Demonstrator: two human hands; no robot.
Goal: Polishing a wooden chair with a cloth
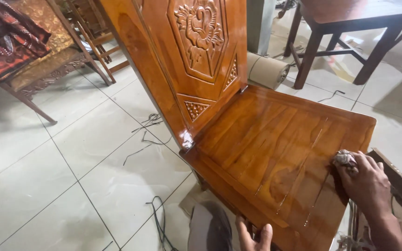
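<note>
Nearest to me is my left hand, low at the bottom edge, its fingers curled over the front rail of the wooden chair and gripping it, next to my grey-clad knee. My right hand sits further out on the seat, near its right-hand edge, fingers closed on a small crumpled rag and pressing it against the slats.

As I judge it, the finishing work is well along. The whole seat gleams wet and glossy, with long bright streaks running along the grooves between the slats, and the carved backrest with its flower panel shines just as strongly. The patch under the rag is the part in hand; I can't tell whether the chair's underside or legs have been done, since they are hidden.

The chair lies tilted on a pale tiled floor, loose dark wires beside it, a dark wooden table and a paper roll beyond.
</note>
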